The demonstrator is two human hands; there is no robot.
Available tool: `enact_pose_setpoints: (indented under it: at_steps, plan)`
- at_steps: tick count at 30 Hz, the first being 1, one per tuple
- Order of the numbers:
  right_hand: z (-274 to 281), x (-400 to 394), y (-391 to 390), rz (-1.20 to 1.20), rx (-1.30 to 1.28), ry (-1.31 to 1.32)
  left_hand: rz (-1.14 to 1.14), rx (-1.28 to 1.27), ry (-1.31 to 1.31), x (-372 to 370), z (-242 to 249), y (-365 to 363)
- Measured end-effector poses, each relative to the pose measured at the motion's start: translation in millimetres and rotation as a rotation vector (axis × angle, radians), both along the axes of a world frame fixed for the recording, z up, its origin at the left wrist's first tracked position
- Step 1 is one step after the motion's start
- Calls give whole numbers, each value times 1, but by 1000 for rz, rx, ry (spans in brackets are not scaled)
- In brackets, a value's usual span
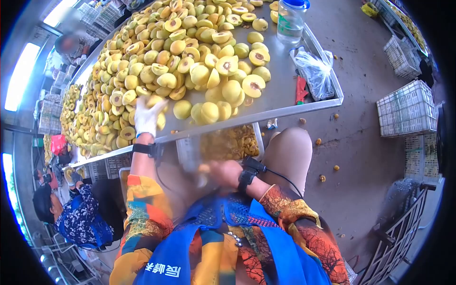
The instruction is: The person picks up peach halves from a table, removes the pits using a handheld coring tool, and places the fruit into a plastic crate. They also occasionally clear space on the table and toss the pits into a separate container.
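Observation:
Halved yellow peaches [199, 74], some showing brown pits, are heaped over the metal table [280, 71]. My left hand [148, 118], in a white glove, reaches over the table edge into the near side of the heap. Its fingers are spread at a peach [155, 100]. Lower down, in front of my lap, my bare right hand [223, 173] has its fingers curled and is smeared by motion. What it holds I cannot make out. Just beyond it, under the table edge, a white crate [260, 142] contains small yellow-brown pieces.
A water bottle [290, 23] with a blue lid, a clear plastic bag [316, 71] and a red-handled tool [301, 90] occupy the table's right end. White crates [407, 108] stand on the floor at right, where scattered bits lie. A co-worker [78, 216] sits at left.

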State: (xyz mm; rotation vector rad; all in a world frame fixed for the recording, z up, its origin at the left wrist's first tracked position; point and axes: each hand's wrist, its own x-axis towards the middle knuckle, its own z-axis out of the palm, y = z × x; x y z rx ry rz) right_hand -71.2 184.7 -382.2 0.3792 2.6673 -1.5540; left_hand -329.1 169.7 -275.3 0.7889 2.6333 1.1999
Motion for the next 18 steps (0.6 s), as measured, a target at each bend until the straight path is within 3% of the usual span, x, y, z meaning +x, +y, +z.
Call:
enact_pose_setpoints:
  at_steps: [1, 3, 4, 5, 6, 7, 9, 11, 13, 15, 18]
  plan:
    - [-3, 0, 0, 24, 14, 4, -151, 49, 48, 19, 12, 18]
    - [-8, -4, 3, 73, 56, 21, -388, -166, 347, 88, 45, 63]
    - [-7, -4, 5, 64, 67, 28, -564, -145, 356, 119, 55, 84]
    - [-7, -4, 5, 53, 78, 35, -689, -117, 280, 146, 54, 107]
    - [-7, -2, 6, 44, 89, 43, -747, -97, 464, 172, 47, 128]
    - [-13, 0, 6, 76, 123, 65, -876, -180, 422, 190, 47, 146]
    - [-44, 4, 2, 135, 187, 117, -1028, -402, 582, 214, 24, 179]
    - [-76, 6, 0, 189, 250, 169, -1076, -425, 471, 217, -11, 191]
    - [-68, 9, 6, 149, 247, 160, -1106, -470, 356, 203, -10, 187]
    - [-37, 17, 9, 16, 172, 94, -1087, -311, 534, 185, -11, 181]
    - [-39, 11, 7, -84, 157, 73, -817, -321, 782, 142, -9, 177]
